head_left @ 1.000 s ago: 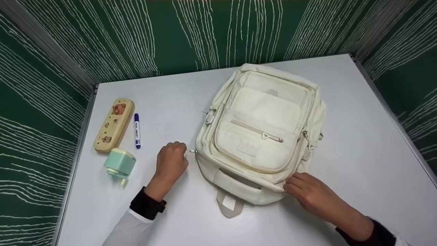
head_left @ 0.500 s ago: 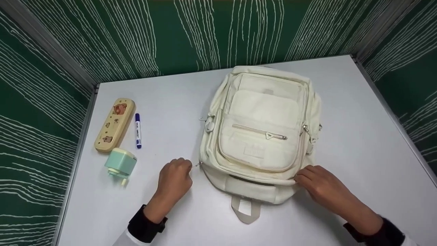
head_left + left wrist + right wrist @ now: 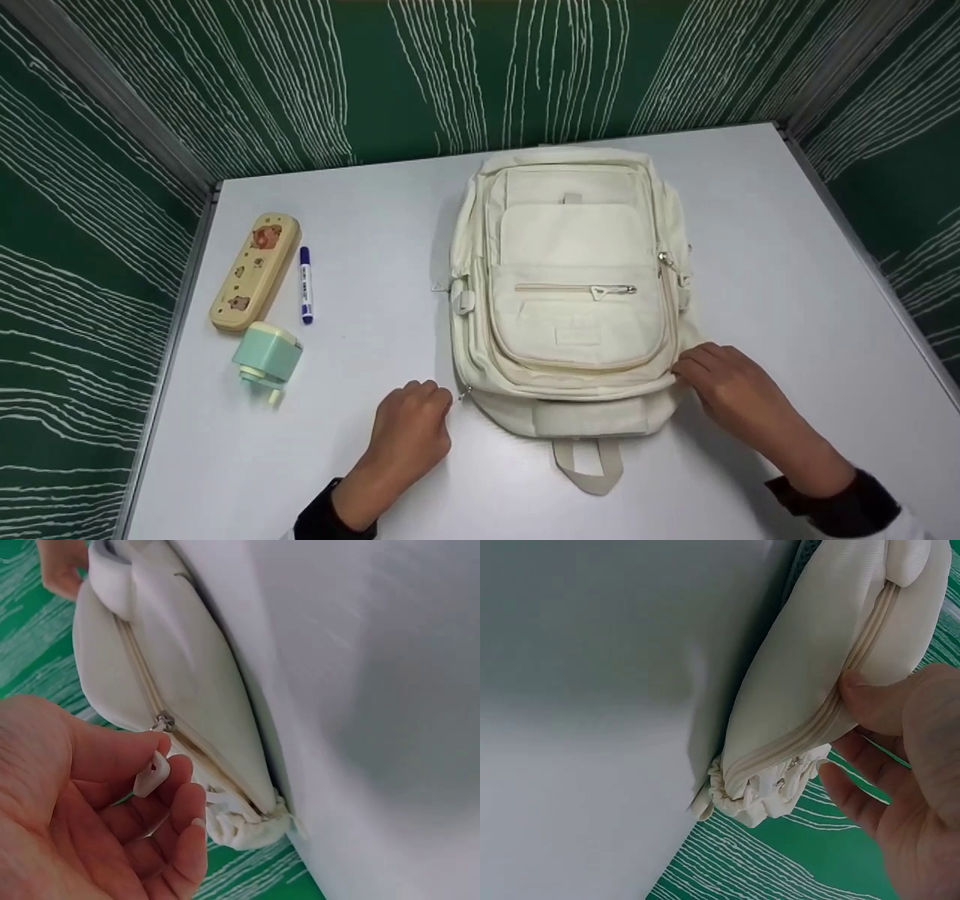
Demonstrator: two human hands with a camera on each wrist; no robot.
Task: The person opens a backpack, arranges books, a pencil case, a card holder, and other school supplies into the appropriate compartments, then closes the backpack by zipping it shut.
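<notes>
A cream backpack [image 3: 577, 236] lies on the table, front pockets up, its grey hanging loop [image 3: 597, 485] towards me. My left hand [image 3: 412, 427] is at its near left corner. In the left wrist view, that hand's thumb and fingers pinch a pale zipper pull [image 3: 152, 775], attached to a metal slider [image 3: 163, 722] on the side zip. The zip's teeth run along the bag's edge on both sides of the slider. Over at the near right corner, my right hand [image 3: 735, 390] pinches the fabric beside the zipper seam [image 3: 829, 709], thumb on one side.
Left on the white table [image 3: 382, 225] are a yellow pencil case [image 3: 255, 274] with animal pictures, a blue-and-white marker [image 3: 306, 285] and a mint-green crank pencil sharpener [image 3: 268, 354]. Green panels [image 3: 405, 82] with white lines stand around the table's back and sides.
The backpack has turned counterclockwise, now nearly square to me. My left hand, still on the zipper pull, has moved right and nearer. My right hand has shifted right and slightly away.
</notes>
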